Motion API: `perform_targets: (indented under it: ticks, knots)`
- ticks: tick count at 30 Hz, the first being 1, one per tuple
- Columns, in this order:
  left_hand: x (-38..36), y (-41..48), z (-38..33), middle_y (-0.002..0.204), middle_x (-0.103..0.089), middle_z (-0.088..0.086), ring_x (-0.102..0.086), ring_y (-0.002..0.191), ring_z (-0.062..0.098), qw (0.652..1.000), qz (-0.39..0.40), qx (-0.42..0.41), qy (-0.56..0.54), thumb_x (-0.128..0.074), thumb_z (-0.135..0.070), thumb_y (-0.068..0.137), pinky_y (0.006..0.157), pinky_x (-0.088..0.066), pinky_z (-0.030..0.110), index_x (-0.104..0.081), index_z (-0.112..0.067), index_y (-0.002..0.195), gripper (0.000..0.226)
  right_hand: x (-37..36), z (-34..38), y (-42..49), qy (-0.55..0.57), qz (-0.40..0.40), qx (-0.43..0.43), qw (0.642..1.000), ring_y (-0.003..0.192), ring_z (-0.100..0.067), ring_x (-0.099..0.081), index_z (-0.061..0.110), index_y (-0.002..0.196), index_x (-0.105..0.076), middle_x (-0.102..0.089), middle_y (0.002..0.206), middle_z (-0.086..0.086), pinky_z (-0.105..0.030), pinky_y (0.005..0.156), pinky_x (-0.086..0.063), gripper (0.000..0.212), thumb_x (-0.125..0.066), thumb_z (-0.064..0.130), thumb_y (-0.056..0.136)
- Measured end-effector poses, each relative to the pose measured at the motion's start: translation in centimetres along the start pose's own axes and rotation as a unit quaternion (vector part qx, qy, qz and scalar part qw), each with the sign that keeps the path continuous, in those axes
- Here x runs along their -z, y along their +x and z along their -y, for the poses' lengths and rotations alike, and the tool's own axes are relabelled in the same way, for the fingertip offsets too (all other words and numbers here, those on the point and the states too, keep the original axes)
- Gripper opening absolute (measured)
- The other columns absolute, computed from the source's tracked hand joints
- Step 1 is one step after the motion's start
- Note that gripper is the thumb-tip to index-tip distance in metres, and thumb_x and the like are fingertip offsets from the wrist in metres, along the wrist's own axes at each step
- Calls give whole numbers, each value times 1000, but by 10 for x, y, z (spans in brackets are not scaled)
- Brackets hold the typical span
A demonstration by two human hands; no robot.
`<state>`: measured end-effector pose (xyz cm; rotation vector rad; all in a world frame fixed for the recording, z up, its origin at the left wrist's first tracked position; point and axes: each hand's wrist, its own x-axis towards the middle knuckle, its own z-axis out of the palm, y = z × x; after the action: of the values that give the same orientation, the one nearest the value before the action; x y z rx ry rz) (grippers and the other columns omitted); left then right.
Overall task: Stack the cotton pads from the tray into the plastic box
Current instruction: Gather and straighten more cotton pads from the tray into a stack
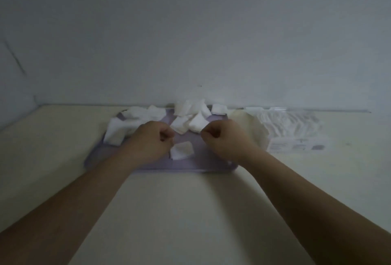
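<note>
A flat lilac tray (148, 166) lies on the table against the wall. Several white square cotton pads are scattered over it, piled mostly at its far left (135, 116) and far middle (190, 114). One cotton pad (182, 150) lies alone near the tray's middle. My left hand (151, 141) is curled into a fist over the tray, its fingers right beside that lone pad. My right hand (221, 137) is also a fist, over the tray's right half, with nothing seen in it. The clear plastic box (296, 131) stands to the right of the tray.
A crumpled cream-coloured sheet (248, 124) lies between the tray and the box. A pale wall rises directly behind the tray and box. The cream tabletop (169, 211) stretches toward me between my forearms and off to the left.
</note>
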<state>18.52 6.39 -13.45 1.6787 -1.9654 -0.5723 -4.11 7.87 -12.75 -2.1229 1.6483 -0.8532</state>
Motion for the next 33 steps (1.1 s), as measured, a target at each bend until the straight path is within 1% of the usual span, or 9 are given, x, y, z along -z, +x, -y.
perform_targets:
  ticks: [5,12,17,21,25,27,29,31,33]
  knots:
    - [-7,-4,11,111,-62,-8,-59,95,8,998,-7,15,56,-75,-50,87,75,-41,23,-68,-25,109,34,-28,-7,21,58,26,-36,997,86,-5,-62,20,103,-80,-75,97,6,0,68,-37,21,-62,16,92]
    - [-18,6,4,86,-68,-5,-61,74,13,996,75,-41,1,-80,-32,81,73,-52,36,-63,-23,86,19,-32,-24,28,197,42,-68,977,90,5,-66,23,100,-79,-77,95,16,-17,89,-50,21,-67,9,90]
    - [-15,15,6,82,-71,4,-57,69,9,978,83,-25,-191,-79,-7,84,65,-46,25,-65,-18,104,27,-30,-24,32,371,93,-95,919,95,-13,-67,13,113,-72,-78,103,-3,-25,77,-48,50,-49,-19,82]
    - [-20,27,2,102,-78,15,-69,86,15,948,77,1,-308,-79,4,83,79,-56,32,-66,-12,110,34,-22,-18,25,431,108,-73,893,72,-8,-62,9,114,-70,-69,76,7,-19,68,-49,32,-65,-10,88]
    - [-26,37,-14,93,-79,1,-69,74,4,952,53,0,-301,-73,9,83,64,-53,16,-70,-14,108,33,-27,-22,26,191,-82,-12,978,68,2,-65,22,96,-79,-74,76,14,-18,69,-50,9,-78,24,87]
    - [-29,49,-19,94,-76,0,-65,71,5,964,-11,17,-264,-66,9,84,56,-47,13,-71,-14,105,32,-24,-30,29,173,-175,-10,969,73,0,-68,23,88,-78,-75,77,12,-16,72,-52,3,-75,22,87]
    - [-33,65,-19,102,-73,-3,-66,83,9,982,-76,21,-173,-65,-2,86,68,-50,16,-71,-18,105,26,-19,-40,28,163,-219,-34,961,77,-2,-67,24,87,-73,-73,78,12,-10,70,-47,6,-71,18,88]
    - [-38,76,-17,106,-70,-3,-66,95,15,994,-75,33,-72,-71,-26,87,84,-52,25,-71,-19,106,20,-18,-50,27,197,-216,-80,953,78,-4,-68,22,91,-71,-73,81,9,-18,69,-48,4,-68,19,90]
    - [-45,83,-16,107,-69,-1,-68,96,20,998,-49,41,-5,-73,-52,78,90,-56,33,-74,-20,99,38,-21,-56,27,237,-201,-122,943,77,-7,-70,21,94,-70,-75,81,6,-24,68,-49,4,-66,22,92]
